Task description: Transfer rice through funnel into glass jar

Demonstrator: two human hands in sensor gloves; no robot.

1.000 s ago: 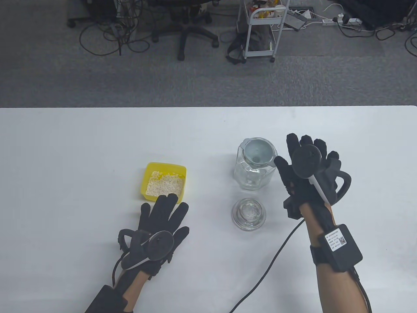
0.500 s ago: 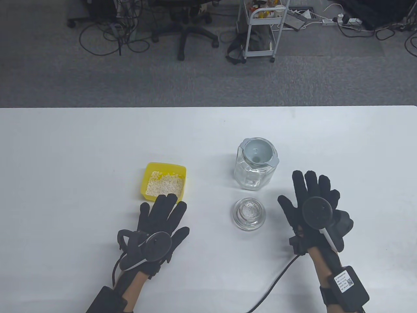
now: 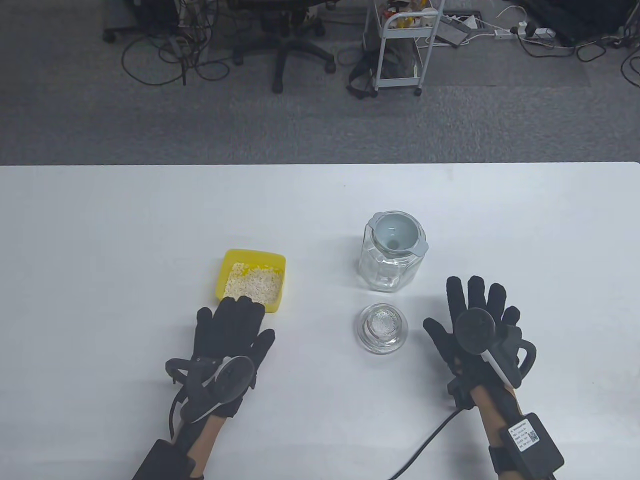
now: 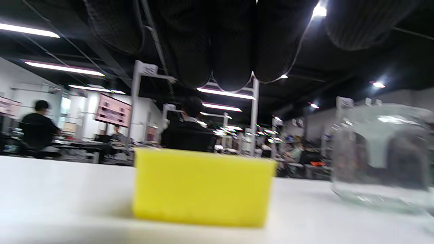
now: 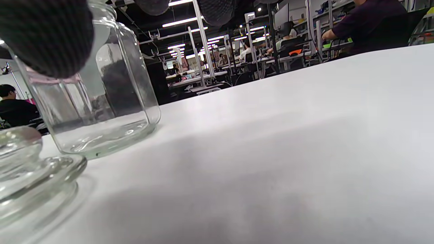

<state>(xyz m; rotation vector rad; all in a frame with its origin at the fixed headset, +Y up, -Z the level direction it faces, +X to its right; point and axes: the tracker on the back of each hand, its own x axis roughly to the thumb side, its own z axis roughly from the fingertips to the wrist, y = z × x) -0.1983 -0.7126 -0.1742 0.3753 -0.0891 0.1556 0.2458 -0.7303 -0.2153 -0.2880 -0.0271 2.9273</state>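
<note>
A yellow tub (image 3: 226, 268) of white rice (image 3: 253, 286) stands left of centre; it also shows in the left wrist view (image 4: 202, 186). A clear glass jar (image 3: 387, 272) stands to its right with a pale grey funnel (image 3: 398, 234) seated in its mouth. The jar shows in the left wrist view (image 4: 379, 159) and the right wrist view (image 5: 98, 95). My left hand (image 3: 234, 327) lies open, fingertips at the tub's near edge, holding nothing. My right hand (image 3: 475, 320) is open and empty, near the table's front, right of the glass lid (image 3: 382, 328).
The glass lid lies on the white table (image 3: 125, 225) just in front of the jar; it shows at the left edge of the right wrist view (image 5: 30, 169). A black cable (image 3: 425, 445) runs from my right wrist toward the table's front edge.
My right hand has drawn back from beside the jar and funnel to the table's front. My left hand has shifted slightly left and back, its fingers closing together.
</note>
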